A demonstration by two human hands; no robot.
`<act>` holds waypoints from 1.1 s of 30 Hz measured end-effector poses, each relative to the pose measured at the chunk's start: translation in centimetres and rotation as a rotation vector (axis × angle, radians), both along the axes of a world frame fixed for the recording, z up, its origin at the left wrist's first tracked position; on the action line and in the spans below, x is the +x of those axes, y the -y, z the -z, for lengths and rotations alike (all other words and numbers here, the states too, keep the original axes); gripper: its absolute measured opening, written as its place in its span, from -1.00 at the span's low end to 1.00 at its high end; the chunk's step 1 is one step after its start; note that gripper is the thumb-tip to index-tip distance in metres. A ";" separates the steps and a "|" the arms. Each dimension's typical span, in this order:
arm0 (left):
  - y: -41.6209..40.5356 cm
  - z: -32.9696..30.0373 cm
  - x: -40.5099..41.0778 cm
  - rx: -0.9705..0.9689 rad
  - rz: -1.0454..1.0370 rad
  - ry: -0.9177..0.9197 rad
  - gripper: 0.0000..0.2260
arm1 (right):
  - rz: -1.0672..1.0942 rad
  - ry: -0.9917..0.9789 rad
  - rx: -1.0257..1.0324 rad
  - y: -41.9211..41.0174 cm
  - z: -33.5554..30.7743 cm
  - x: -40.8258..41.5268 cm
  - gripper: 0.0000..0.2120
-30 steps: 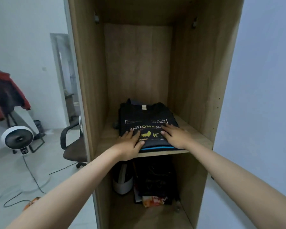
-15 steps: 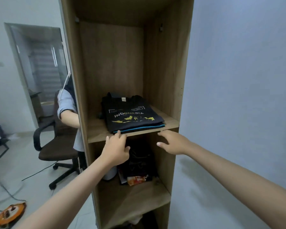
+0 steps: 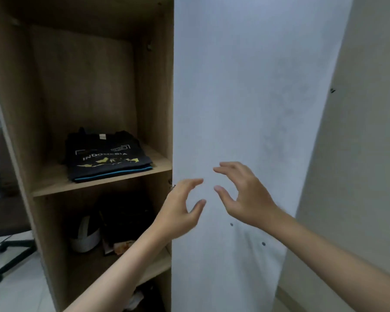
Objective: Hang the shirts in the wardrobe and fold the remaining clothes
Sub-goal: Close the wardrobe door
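Folding is being shown as partly done: folded shirts [image 3: 108, 157] are lying stacked on the wardrobe [image 3: 158, 86] shelf [image 3: 54, 183]. Nothing is being held; left hand [image 3: 180, 210] and right hand [image 3: 243, 197] are being kept loosely spread beside the wardrobe. Hung shirts are not being shown.

The wardrobe [image 3: 153, 91] is light brown wood grain. On its shelf, the folded shirt [image 3: 108, 157] is black with white "INDONESIA" lettering, a yellow map print and a bright blue stripe along its near edge. Right of it, the wall [image 3: 245, 86] is pale bluish white. Below sits a white object [image 3: 85, 238]. At far left, the office chair [image 3: 7, 212] is dark brown with black legs.
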State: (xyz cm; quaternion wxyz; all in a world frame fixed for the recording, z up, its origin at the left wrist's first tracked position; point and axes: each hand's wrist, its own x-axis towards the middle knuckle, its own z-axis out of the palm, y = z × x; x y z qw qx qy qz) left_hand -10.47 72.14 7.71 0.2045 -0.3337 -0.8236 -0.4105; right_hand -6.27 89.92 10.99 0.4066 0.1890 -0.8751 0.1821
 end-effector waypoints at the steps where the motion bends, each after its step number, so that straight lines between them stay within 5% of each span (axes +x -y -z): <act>1: -1.8 0.0 0.7 0.010 0.031 -0.020 -0.60 | 0.006 -0.096 -0.034 -1.7 -0.2 1.0 -0.67; 7: -10.5 0.8 4.4 0.116 0.187 -0.072 -0.63 | 0.101 -0.513 -0.181 -10.2 -0.5 4.2 -0.76; 14: -15.7 2.4 5.7 0.083 0.287 -0.074 -0.63 | -0.015 -0.201 -0.386 -13.6 0.0 3.9 -0.66; 21: -16.3 3.5 5.1 0.068 0.250 -0.145 -0.59 | -0.122 -0.170 -0.508 -13.2 -0.2 4.2 -0.69; 33: -5.7 5.7 8.0 0.055 0.052 -0.417 -0.59 | -0.518 -0.089 -0.504 -4.0 -0.4 5.9 -0.70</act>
